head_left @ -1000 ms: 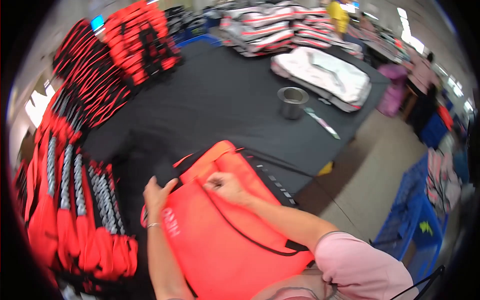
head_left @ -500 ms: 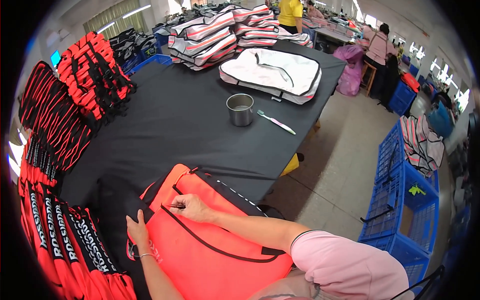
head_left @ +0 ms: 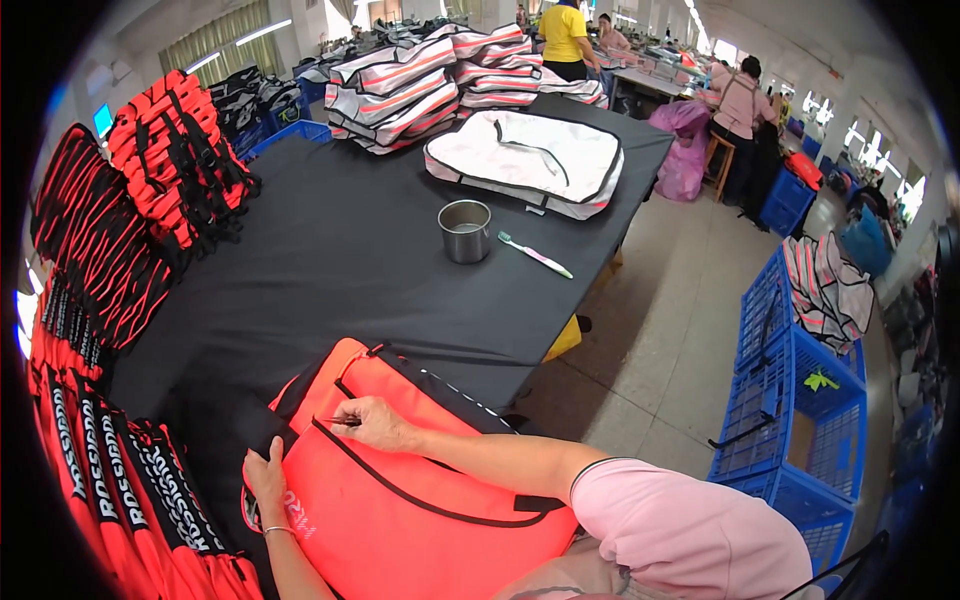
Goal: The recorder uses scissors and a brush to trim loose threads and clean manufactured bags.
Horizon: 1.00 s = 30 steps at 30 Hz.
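Note:
A bright red-orange bag (head_left: 400,540) with black piping and a black zip line lies flat in front of me on the black-covered table. My right hand (head_left: 375,424) rests over its upper part, fingers pinched round a small dark pointed tool (head_left: 345,421). The tool's tip meets the upper end of the black piping; its exact kind is too small to make out. At the bag's left edge, my left hand (head_left: 266,482) grips the fabric, thumb upward and the other fingers partly hidden.
A metal cup (head_left: 465,232) and a toothbrush (head_left: 536,255) stand and lie mid-table. Beyond them are a white bag (head_left: 525,155) and stacked white bags (head_left: 390,95). Red and black bags (head_left: 90,240) pile up on the left. Blue crates (head_left: 800,400) stand right; people work farther back.
The whole view has shifted slightly, so the cup, toothbrush and bags sit a little more to the left. Both hands keep nearly the same places on the bag.

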Available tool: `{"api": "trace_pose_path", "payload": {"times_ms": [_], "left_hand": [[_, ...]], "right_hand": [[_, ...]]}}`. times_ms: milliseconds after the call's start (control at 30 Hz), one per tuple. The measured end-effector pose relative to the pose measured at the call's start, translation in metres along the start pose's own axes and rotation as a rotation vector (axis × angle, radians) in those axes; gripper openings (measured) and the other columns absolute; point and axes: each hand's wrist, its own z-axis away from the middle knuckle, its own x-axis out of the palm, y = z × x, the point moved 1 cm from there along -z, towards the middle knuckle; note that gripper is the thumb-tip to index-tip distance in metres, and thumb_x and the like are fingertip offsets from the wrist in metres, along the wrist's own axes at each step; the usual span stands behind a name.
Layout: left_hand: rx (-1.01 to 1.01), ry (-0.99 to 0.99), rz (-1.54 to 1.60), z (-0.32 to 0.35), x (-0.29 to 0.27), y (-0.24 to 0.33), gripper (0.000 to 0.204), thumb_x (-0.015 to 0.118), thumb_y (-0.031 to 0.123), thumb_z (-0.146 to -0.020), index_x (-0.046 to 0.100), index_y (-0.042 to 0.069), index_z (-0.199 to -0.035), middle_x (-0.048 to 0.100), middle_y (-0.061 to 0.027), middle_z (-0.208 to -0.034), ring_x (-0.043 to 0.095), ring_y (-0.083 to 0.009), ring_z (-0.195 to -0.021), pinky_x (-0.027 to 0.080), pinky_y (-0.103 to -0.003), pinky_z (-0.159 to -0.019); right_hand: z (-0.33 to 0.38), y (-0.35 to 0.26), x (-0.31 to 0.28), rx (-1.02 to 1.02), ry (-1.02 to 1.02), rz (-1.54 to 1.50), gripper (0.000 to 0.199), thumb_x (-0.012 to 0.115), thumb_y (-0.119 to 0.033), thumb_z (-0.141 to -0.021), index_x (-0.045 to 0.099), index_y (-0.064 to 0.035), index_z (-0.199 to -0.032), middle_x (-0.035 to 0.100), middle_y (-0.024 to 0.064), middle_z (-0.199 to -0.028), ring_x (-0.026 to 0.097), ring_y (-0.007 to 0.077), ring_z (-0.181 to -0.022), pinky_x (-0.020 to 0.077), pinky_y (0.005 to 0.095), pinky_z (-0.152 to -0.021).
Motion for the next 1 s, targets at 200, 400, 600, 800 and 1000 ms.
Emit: {"api": "trace_pose_path", "payload": {"times_ms": [200,400,600,800,1000], "left_hand": [[-0.090,0.112,0.402,0.003,0.005,-0.009,0.032,0.063,0.023,-0.095,0.062,-0.009,-0.096,0.068,-0.0093,-0.089,0.060,-0.0166,-0.079,0.047,-0.032,-0.074],[-0.134,0.115,0.620,0.003,0.014,-0.036,0.037,0.065,0.022,-0.093,0.061,-0.011,-0.109,0.065,-0.0119,-0.107,0.060,-0.0188,-0.097,0.047,-0.032,-0.087],[-0.194,0.158,0.345,0.006,0.017,0.000,0.046,0.070,0.034,-0.088,0.056,-0.009,-0.078,0.053,-0.0048,-0.077,0.051,-0.0132,-0.077,0.045,-0.036,-0.069],[-0.245,0.199,0.507,0.006,0.021,-0.006,0.047,0.068,0.037,-0.087,0.062,-0.010,-0.083,0.065,-0.0133,-0.079,0.062,-0.0198,-0.077,0.047,-0.037,-0.074],[-0.367,0.144,0.762,0.008,0.028,-0.019,0.050,0.068,0.041,-0.087,0.062,-0.009,-0.087,0.063,-0.0099,-0.082,0.058,-0.0138,-0.081,0.046,-0.032,-0.074]], "right_hand": [[0.008,-0.007,-0.008,-0.057,0.030,0.033,0.015,0.069,-0.011,-0.085,0.062,0.0013,-0.080,0.061,0.0050,-0.067,0.058,0.0099,-0.066,0.0480,0.0298,-0.062],[0.003,0.005,0.007,-0.002,0.011,0.004,0.013,0.071,-0.013,-0.083,0.064,-0.0015,-0.084,0.063,0.0044,-0.071,0.059,0.0100,-0.069,0.0482,0.0294,-0.065],[-0.012,-0.052,-0.006,-0.069,-0.036,0.049,0.026,0.060,-0.022,-0.096,0.065,0.0013,-0.104,0.065,0.0049,-0.091,0.061,0.0131,-0.086,0.0497,0.0298,-0.080],[-0.040,-0.093,0.014,-0.271,-0.140,0.469,0.030,0.066,-0.019,-0.093,0.064,0.0015,-0.115,0.068,0.0093,-0.103,0.065,0.0164,-0.090,0.0517,0.0295,-0.080],[-0.064,-0.087,0.038,-0.525,-0.265,0.765,0.026,0.074,-0.022,-0.083,0.065,-0.0023,-0.097,0.062,0.0078,-0.088,0.063,0.0259,-0.085,0.0515,0.0368,-0.074]]}}
